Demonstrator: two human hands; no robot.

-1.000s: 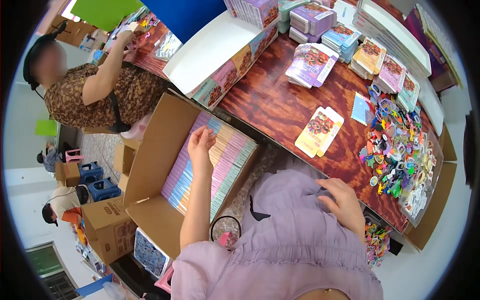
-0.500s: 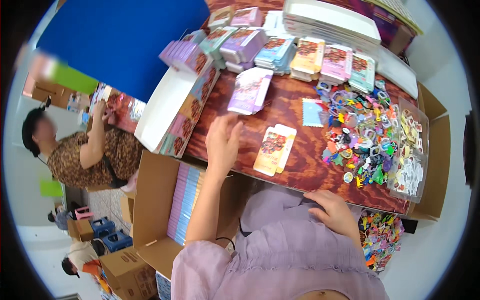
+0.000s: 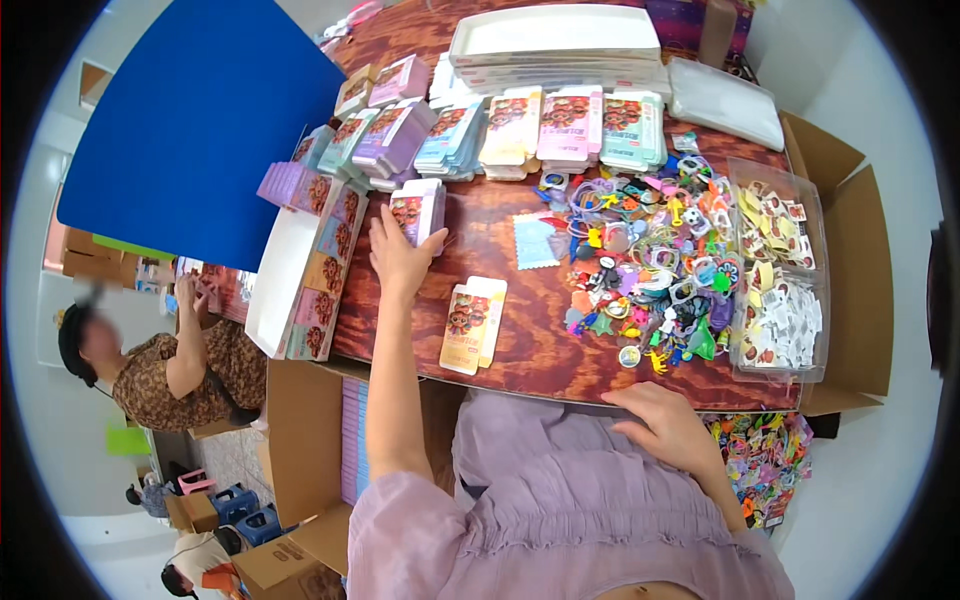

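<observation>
My left hand (image 3: 400, 260) reaches over the table, thumb and fingers spread around the near end of a small stack of flat purple cartons (image 3: 418, 208). It touches the stack, which lies flat on the wood. Closer to me, a flat yellow carton (image 3: 470, 325) with a printed picture lies alone. My right hand (image 3: 655, 418) rests at the table's front edge, fingers stretched out and holding nothing. Nearest to it is a heap of small colourful plastic trinkets (image 3: 650, 265). A light blue zigzag-edged packet (image 3: 538, 242) lies left of the heap.
Stacked cartons, among them pink ones (image 3: 568, 130), line the back before white trays (image 3: 555, 40). A white tray (image 3: 275, 290) stands left; a clear bin (image 3: 780, 365) of small pieces stands right. Open cardboard boxes (image 3: 300, 430) flank the table. A co-worker (image 3: 160, 375) sits left.
My left hand has moved forward onto the purple cartons, which now look squarer and less fanned out. My right hand stays at the table edge. The view has shifted.
</observation>
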